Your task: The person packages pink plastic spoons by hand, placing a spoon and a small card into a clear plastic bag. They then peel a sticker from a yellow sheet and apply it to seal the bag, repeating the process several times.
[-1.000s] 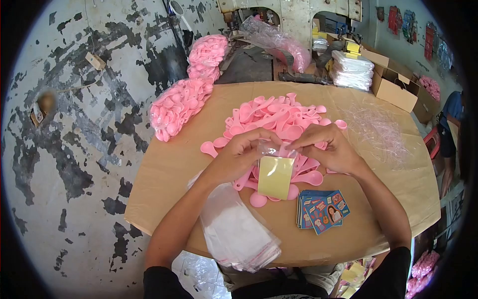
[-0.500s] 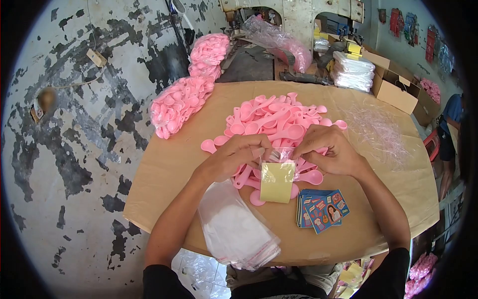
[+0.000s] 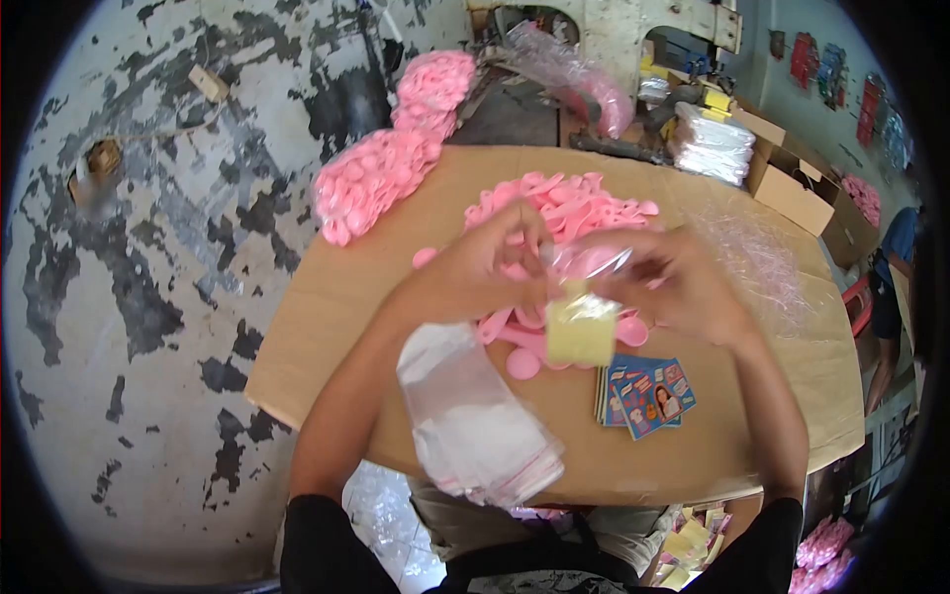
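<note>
Between my two hands hangs a clear plastic bag (image 3: 592, 262) with a yellow card (image 3: 581, 331) in its lower part. My left hand (image 3: 505, 259) pinches the bag's left side. At the bag's right side is my right hand (image 3: 678, 279), blurred, its fingers curled against the plastic. Behind and below them spreads a heap of pink spoons (image 3: 564, 201). A stack of empty clear bags (image 3: 475, 421) lies under my left forearm. Blue printed cards (image 3: 648, 396) are stacked just right of the yellow card.
Filled bags of pink spoons (image 3: 376, 183) stand at the table's (image 3: 327, 327) back left. Plastic strands (image 3: 747, 262) lie at the right. Behind are a white packet stack (image 3: 711, 144) and a cardboard box (image 3: 792, 188). Another person (image 3: 896, 267) is at the far right.
The bag with the yellow card has been raised slightly and looks wider and creased. Both hands have shifted around its top and blurred. The whole view has tilted a little.
</note>
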`<control>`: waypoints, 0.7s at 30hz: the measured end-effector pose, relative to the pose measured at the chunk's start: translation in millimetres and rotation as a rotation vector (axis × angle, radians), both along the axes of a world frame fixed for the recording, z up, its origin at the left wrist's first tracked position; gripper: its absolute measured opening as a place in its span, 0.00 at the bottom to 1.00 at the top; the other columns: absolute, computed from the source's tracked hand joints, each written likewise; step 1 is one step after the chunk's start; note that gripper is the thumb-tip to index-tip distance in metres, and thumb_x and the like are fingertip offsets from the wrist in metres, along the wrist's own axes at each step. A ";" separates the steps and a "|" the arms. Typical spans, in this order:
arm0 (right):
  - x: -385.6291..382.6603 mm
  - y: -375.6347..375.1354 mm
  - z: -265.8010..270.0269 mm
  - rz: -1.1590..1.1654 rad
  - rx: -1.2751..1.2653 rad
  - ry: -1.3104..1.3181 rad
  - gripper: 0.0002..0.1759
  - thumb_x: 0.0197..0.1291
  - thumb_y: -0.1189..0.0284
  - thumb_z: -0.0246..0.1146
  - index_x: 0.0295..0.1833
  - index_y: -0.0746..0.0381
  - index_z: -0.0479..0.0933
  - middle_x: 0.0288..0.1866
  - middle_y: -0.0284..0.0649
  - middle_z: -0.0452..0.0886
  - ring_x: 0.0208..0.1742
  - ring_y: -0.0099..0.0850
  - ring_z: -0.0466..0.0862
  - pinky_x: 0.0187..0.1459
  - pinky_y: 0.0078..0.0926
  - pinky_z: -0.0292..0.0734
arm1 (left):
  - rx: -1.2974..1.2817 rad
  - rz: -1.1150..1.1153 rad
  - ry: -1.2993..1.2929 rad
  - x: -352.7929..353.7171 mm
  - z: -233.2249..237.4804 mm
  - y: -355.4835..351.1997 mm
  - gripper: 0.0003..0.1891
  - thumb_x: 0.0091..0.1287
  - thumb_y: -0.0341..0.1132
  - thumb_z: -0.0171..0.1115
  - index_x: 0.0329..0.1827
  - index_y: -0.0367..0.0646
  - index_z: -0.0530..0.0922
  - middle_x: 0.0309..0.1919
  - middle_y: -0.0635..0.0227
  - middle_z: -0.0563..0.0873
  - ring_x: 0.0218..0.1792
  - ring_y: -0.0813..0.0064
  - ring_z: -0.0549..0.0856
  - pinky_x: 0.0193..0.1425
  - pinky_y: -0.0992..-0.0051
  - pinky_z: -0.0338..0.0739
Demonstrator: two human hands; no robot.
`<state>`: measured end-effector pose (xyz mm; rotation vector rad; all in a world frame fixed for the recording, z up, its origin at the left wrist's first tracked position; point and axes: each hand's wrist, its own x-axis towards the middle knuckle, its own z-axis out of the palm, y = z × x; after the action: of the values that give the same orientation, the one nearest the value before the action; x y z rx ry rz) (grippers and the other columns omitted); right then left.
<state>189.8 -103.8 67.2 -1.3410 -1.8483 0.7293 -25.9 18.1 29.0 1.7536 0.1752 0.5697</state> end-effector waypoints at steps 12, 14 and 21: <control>-9.2 -48.4 34.9 0.186 -0.018 -0.647 0.12 0.61 0.62 0.66 0.40 0.60 0.84 0.34 0.45 0.85 0.36 0.41 0.84 0.40 0.37 0.77 | 0.864 0.393 0.216 -122.7 -44.7 -82.0 0.13 0.53 0.38 0.76 0.38 0.46 0.83 0.43 0.69 0.84 0.51 0.64 0.82 0.64 0.59 0.72; -43.9 -27.2 -10.9 0.190 -0.004 -0.658 0.15 0.62 0.58 0.65 0.40 0.59 0.83 0.31 0.41 0.84 0.33 0.39 0.83 0.39 0.36 0.76 | 0.865 0.425 0.226 -120.7 -57.6 -95.2 0.14 0.52 0.39 0.77 0.39 0.46 0.83 0.44 0.70 0.84 0.53 0.63 0.82 0.66 0.57 0.71; -70.8 5.4 -49.2 0.286 -0.282 -0.536 0.20 0.63 0.53 0.63 0.40 0.61 0.82 0.24 0.40 0.81 0.26 0.38 0.82 0.32 0.37 0.75 | 0.909 0.490 0.186 -123.7 -78.7 -109.7 0.14 0.55 0.36 0.74 0.44 0.49 0.85 0.51 0.69 0.84 0.59 0.62 0.80 0.66 0.59 0.73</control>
<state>119.1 -98.4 18.0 -1.5785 -2.4713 0.8599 -149.6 -91.7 -49.7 2.6769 0.5499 0.9278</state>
